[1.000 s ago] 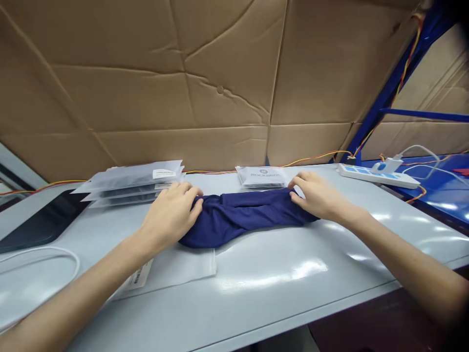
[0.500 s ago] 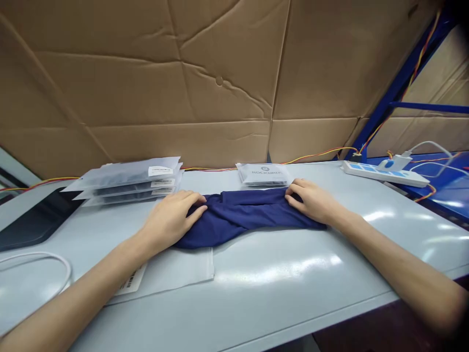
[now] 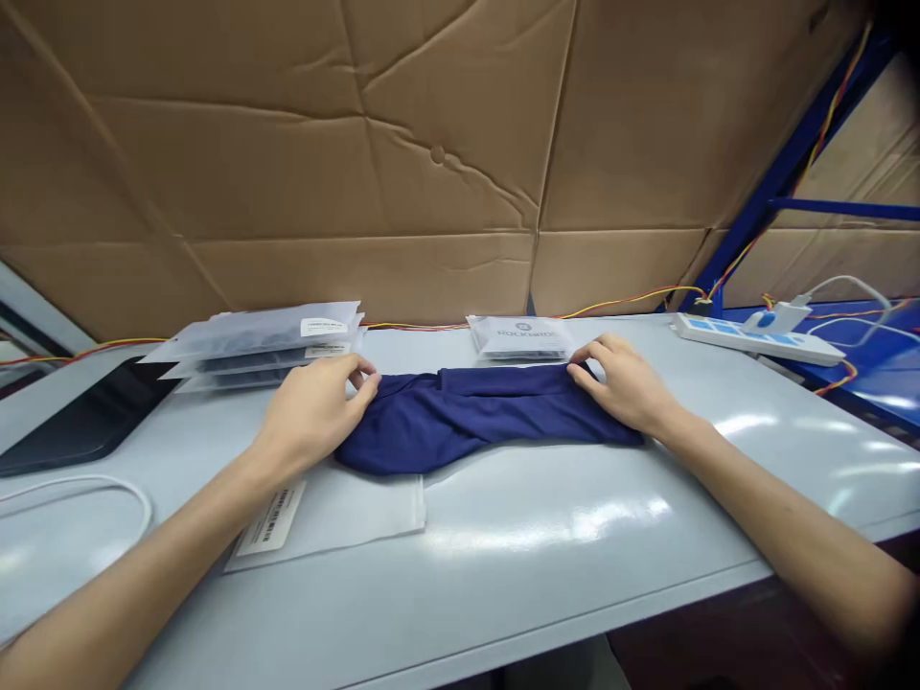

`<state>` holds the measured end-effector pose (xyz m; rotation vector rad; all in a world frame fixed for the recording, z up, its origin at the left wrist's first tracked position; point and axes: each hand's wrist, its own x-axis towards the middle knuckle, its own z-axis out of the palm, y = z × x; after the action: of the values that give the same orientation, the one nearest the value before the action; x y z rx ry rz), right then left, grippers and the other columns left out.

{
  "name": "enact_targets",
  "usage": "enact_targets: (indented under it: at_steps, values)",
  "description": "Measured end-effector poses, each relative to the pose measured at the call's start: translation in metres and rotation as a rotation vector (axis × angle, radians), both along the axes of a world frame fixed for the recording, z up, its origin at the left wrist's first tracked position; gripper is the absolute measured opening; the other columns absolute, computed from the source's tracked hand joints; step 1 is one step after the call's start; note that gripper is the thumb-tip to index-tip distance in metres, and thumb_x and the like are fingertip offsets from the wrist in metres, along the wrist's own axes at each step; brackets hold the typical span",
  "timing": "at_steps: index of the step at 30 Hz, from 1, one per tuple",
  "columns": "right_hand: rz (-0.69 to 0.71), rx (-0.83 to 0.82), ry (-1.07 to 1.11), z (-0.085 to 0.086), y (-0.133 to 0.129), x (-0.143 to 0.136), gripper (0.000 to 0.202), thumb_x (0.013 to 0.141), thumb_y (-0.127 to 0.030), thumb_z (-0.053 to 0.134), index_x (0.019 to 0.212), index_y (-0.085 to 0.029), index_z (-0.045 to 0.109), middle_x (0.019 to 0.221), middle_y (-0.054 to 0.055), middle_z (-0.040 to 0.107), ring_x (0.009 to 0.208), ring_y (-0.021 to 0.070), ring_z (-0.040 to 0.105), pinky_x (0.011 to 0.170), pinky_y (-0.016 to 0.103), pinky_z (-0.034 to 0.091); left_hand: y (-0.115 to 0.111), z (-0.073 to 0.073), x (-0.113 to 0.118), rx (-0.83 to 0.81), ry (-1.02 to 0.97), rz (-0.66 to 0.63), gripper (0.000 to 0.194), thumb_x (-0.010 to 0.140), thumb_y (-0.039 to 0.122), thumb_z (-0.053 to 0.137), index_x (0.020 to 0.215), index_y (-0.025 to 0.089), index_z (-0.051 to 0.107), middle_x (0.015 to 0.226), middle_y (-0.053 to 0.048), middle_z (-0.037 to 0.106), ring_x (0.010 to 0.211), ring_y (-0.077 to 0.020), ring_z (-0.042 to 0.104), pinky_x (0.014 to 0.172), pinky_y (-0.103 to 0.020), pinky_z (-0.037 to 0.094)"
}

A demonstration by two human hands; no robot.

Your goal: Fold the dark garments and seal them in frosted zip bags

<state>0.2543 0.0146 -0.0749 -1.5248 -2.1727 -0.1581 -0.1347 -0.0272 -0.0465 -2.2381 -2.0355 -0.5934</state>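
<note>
A navy blue piece of folded fabric lies lengthwise on the table; its exact kind of garment does not show. At its left end, my left hand pinches the upper corner between thumb and fingers. My right hand grips the upper right corner in the same way. Beneath the fabric's left part and my left wrist is a flat translucent plastic bag with a white barcode label.
Several filled translucent bags are stacked at the back left, beside a black tablet-like slab. A printed bag lies behind the fabric. A power strip stands at the back right. White cable curves at left; cardboard walls the back.
My left hand has shifted left to the fabric's end, uncovering more of the barcode label. My right hand has moved slightly right and up along the edge. The fabric looks a little flatter.
</note>
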Motion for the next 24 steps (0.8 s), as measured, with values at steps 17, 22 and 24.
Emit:
enact_targets:
  at_steps: [17, 22, 24]
  values:
    - [-0.257, -0.047, -0.136, -0.009, 0.004, -0.001, 0.047, 0.097, -0.052, 0.041, 0.11, -0.014, 0.066, 0.111, 0.019, 0.067, 0.108, 0.0354, 0.061, 0.093, 0.048, 0.047, -0.008, 0.002, 0.01, -0.049, 0.19, 0.113, 0.038, 0.097, 0.043, 0.027, 0.102, 0.023, 0.059, 0.089, -0.013, 0.073, 0.079, -0.0341, 0.068, 0.069, -0.042, 0.046]
    - [-0.213, -0.099, -0.075, -0.006, 0.004, -0.003, 0.037, 0.096, -0.048, 0.045, 0.107, -0.016, 0.059, 0.108, 0.017, 0.068, 0.106, 0.0341, 0.062, 0.089, 0.045, 0.048, -0.006, 0.0, 0.009, -0.12, 0.061, 0.158, 0.047, 0.094, 0.057, 0.032, 0.11, 0.023, 0.059, 0.071, -0.01, 0.071, 0.076, -0.037, 0.069, 0.066, -0.042, 0.048]
    - [-0.201, -0.104, -0.071, -0.004, 0.003, -0.004, 0.034, 0.096, -0.047, 0.046, 0.108, -0.016, 0.056, 0.105, 0.016, 0.069, 0.103, 0.0331, 0.063, 0.087, 0.044, 0.048, -0.005, -0.002, 0.006, -0.148, 0.032, 0.164, 0.052, 0.092, 0.063, 0.036, 0.111, 0.022, 0.061, 0.075, -0.011, 0.073, 0.082, -0.0384, 0.07, 0.068, -0.042, 0.049]
